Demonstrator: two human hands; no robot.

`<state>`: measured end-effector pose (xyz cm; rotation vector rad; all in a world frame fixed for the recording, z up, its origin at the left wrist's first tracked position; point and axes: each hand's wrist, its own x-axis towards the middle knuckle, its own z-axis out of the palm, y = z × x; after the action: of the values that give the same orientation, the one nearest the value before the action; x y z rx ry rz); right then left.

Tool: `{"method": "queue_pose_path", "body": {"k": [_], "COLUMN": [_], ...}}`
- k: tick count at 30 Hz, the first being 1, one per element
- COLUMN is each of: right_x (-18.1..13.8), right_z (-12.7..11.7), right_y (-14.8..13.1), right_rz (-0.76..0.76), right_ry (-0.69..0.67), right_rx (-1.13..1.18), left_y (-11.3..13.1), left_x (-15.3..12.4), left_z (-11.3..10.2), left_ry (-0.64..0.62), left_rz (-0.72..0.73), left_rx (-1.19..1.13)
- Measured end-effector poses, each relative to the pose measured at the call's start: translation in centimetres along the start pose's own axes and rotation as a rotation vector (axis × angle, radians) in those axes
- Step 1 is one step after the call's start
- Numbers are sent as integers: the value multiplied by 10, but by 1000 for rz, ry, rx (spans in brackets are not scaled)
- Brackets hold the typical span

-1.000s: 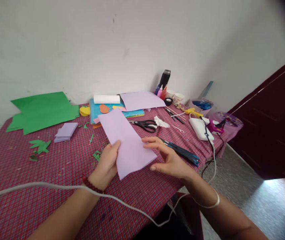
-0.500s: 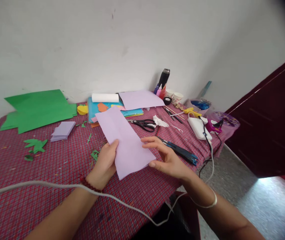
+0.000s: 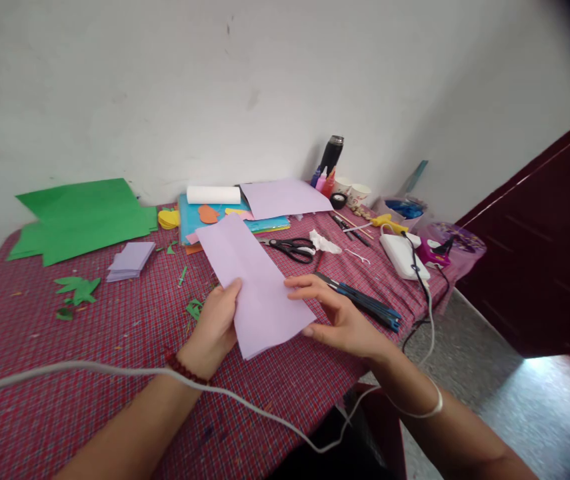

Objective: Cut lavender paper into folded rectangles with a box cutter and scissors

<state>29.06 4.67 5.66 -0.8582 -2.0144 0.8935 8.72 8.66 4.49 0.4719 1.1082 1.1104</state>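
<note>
table (image 3: 115,373): red checked cloth | on it: green sheets (image 3: 82,217) | scissors (image 3: 292,249) | lilac stack (image 3: 131,260)

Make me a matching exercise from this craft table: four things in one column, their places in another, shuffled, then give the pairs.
Things:
1. folded lilac paper sheet
2. black-handled scissors
3. large green paper sheets
4. black metal flask

Places:
A. standing by the wall
B. far left of the checked tablecloth
C. held between left hand and right hand
D. lying mid-table, beyond the hands

Pairs: 1-C, 2-D, 3-B, 4-A
</note>
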Motion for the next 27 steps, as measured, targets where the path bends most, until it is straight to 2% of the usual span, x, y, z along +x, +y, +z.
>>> {"method": "queue_pose_path", "body": {"k": [8,13,19,23,27], "right_x": [-4,8,46,69,76], "right_z": [-2,-7,-7,15,55], "right_y": [4,14,4,-13,-30], "right_rz": [61,-61,-244,-367,-485], "right_ry": [-36,-61,-22,-19,-85], "right_rx": [-56,-230,-428,-457,-320], "left_y": [-9,-8,21,36,37], "left_x": [4,1,-20,-37,-65], "left_z": [0,0,-4,-26,-63], "left_ry": [-42,-137,-210,-182,-108], "left_rz": [189,219,184,149,152], "left_rx": [49,104,84,64,46]}}
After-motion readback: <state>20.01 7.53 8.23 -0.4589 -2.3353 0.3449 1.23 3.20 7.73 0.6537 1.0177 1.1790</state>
